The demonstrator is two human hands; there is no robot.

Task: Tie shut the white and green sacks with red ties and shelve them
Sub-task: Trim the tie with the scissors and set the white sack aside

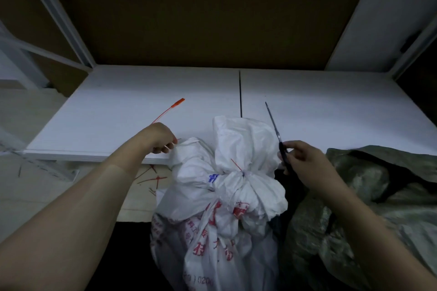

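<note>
Two arms outstretched: left hand (160, 138) apparently pinches red tie (169, 110); right hand (302, 160) grips scissors (274, 123), blades up.

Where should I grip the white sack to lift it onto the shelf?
Probably at the narrow neck of the white sack, just under the red tie that cinches it, coming from the near side; the top leans on the shelf behind. The bunched cloth above the tie should stop slipping.
</note>
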